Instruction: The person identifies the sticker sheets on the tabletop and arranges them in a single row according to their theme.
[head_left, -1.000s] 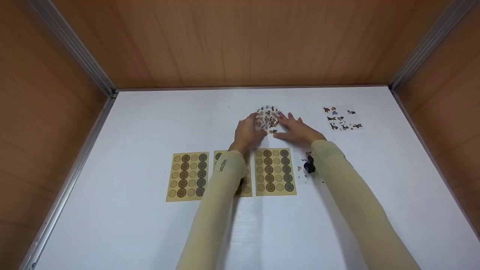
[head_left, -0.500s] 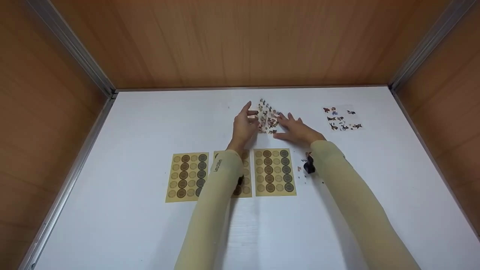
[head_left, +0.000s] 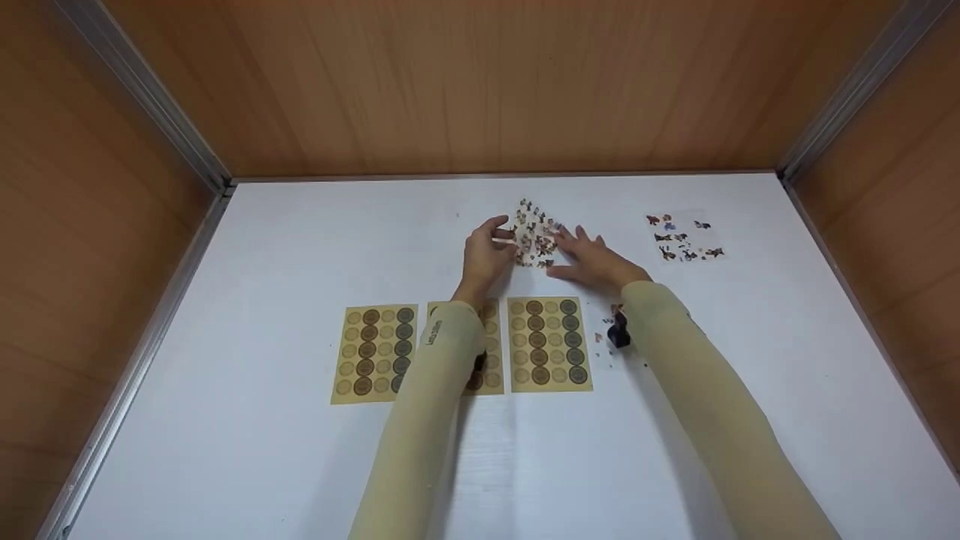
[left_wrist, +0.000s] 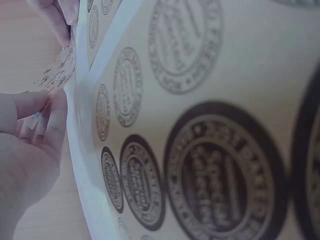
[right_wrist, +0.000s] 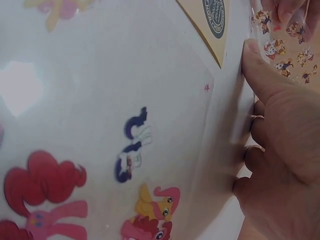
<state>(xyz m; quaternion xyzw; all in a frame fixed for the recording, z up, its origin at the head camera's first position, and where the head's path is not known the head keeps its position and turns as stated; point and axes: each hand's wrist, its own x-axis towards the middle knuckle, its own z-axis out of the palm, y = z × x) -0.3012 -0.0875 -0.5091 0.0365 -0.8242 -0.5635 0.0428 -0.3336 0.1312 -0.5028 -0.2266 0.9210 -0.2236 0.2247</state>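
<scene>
A clear sticker sheet (head_left: 531, 241) covered in small brown figures lies toward the back of the white table, its left side raised and bent. My left hand (head_left: 484, 256) pinches that raised side; in the left wrist view the thumb and fingers of the left hand (left_wrist: 30, 140) meet on the sheet (left_wrist: 56, 75). On the sheet's right edge rests my right hand (head_left: 596, 260), fingers spread. The right wrist view has the right hand (right_wrist: 290, 125) with its fingertips down on the surface and the sheet's stickers (right_wrist: 275, 48) beyond the thumb.
Three tan sheets of round labels stand in a row nearer me: left (head_left: 375, 352), middle (head_left: 491, 367), partly under my left forearm, and right (head_left: 551, 345). Another clear sticker sheet (head_left: 686, 236) lies at back right. Pony stickers (right_wrist: 132, 145) are under my right wrist. Wooden walls (head_left: 495, 90) enclose the table.
My left hand has shifted slightly left and raised the sheet's left side, which lay flatter before. Its fingers, extended half a second ago, have since bent inward. The right hand stays put.
</scene>
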